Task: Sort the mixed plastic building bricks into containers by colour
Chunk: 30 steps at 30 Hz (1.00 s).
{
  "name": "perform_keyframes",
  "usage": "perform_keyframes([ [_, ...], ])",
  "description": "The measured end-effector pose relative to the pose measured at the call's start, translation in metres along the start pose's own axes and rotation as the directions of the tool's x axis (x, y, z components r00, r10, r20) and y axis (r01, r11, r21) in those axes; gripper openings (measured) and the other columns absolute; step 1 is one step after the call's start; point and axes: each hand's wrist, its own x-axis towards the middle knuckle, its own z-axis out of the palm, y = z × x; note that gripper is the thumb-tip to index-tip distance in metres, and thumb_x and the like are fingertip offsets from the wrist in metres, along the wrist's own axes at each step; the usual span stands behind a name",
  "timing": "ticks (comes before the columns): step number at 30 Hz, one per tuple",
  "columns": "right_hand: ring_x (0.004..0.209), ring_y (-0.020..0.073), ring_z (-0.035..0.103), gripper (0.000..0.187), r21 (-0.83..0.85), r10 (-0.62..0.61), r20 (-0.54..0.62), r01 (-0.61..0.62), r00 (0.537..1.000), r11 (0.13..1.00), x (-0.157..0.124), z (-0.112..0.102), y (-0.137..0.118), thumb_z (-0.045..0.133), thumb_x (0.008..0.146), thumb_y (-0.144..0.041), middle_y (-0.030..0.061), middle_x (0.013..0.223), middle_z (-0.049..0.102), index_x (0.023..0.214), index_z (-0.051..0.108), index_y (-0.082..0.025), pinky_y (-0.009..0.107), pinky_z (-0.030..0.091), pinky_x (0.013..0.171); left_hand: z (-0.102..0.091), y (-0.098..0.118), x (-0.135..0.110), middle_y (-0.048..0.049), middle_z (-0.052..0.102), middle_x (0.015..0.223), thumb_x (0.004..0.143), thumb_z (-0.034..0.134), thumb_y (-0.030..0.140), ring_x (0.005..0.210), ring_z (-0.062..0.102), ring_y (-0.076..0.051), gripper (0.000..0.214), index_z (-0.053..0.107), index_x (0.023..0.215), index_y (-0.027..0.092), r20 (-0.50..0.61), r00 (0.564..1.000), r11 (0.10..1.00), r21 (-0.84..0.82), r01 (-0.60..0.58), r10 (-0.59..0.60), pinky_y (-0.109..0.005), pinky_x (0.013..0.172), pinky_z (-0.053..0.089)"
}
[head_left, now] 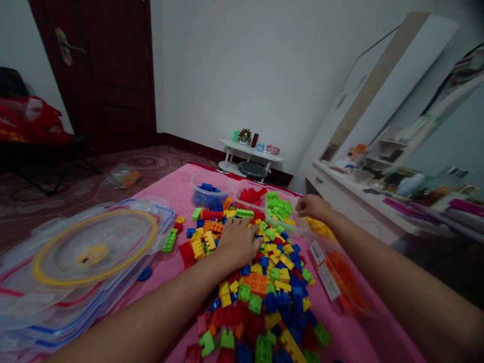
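My left hand (239, 243) lies palm down on a mixed pile of toy building bricks (280, 277), its fingers stretched forward and slightly apart. Over to the right, my right hand (313, 207) is held with curled fingers beside the bin of green bricks (280, 205) and above the yellow bricks (321, 229). Whatever sits between those fingertips, if anything, is too small to make out. Behind the pile stand a round tub of blue bricks (207, 194) and a clear box of red bricks (251, 197). Orange bricks (346, 280) fill a labelled clear box under my right forearm.
Stacked clear lids (94, 252) with coloured rims take up the table's left side. A blue round piece (144, 274) and a green brick (170, 241) lie near them on the pink cloth (166, 184). Beyond the table are a low white shelf (251, 148) and a white dresser (340, 191).
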Motion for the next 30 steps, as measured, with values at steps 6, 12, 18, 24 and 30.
perform_keyframes([
  [6,0.079,0.0168,0.064,0.027,-0.028,-0.102,0.084,0.105,0.991,0.994,0.004,0.032,-0.026,0.072,0.057,-0.019,0.0013,0.085,0.071,0.084,0.072,-0.022,0.021,0.039,0.061,0.000,0.000,-0.001,-0.0054,0.053,0.132,0.089,0.038,0.049,0.114,0.051,-0.027,0.041,0.061,0.116,0.027,-0.006,1.000,1.000,0.002,-0.005,0.005,-0.045,0.099,0.034],
  [12,0.086,0.0185,0.063,0.037,-0.025,-0.120,0.095,0.123,0.988,0.992,0.005,0.026,-0.028,0.071,0.060,-0.022,0.0040,0.097,0.070,0.096,0.071,-0.022,0.022,0.042,0.067,0.000,0.000,0.000,-0.0048,0.054,0.131,0.089,0.039,0.049,0.115,0.050,-0.027,0.040,0.061,0.115,0.028,-0.003,1.000,1.000,-0.007,-0.003,0.003,-0.045,0.099,0.034],
  [18,0.091,0.0231,0.063,0.029,-0.039,-0.047,0.032,0.048,0.998,0.998,0.000,0.010,-0.048,0.071,0.064,-0.033,0.0078,0.094,0.070,0.091,0.073,-0.021,0.027,0.044,0.074,0.000,0.000,0.000,-0.0049,0.052,0.133,0.089,0.038,0.049,0.116,0.049,-0.027,0.042,0.061,0.116,0.027,0.009,1.000,1.000,-0.012,0.009,-0.009,-0.046,0.100,0.032],
  [24,0.094,0.0239,0.062,0.026,-0.028,-0.011,-0.044,0.010,0.999,1.000,-0.008,0.005,-0.079,0.060,0.071,-0.029,0.0067,0.099,0.069,0.094,0.072,-0.026,0.029,0.045,0.072,-0.001,0.000,-0.001,-0.0055,0.053,0.132,0.089,0.037,0.049,0.115,0.050,-0.028,0.041,0.061,0.115,0.027,0.000,1.000,1.000,-0.003,0.002,-0.002,-0.047,0.099,0.033],
  [30,0.092,0.0238,0.064,0.026,-0.004,-0.023,0.017,0.023,1.000,1.000,-0.004,0.003,-0.090,0.065,0.066,-0.032,0.0047,0.095,0.070,0.090,0.073,-0.026,0.028,0.047,0.071,-0.001,0.000,0.000,-0.0051,0.053,0.132,0.089,0.037,0.049,0.115,0.050,-0.028,0.042,0.060,0.116,0.027,0.007,1.000,1.000,0.007,0.003,-0.003,-0.046,0.098,0.034],
])
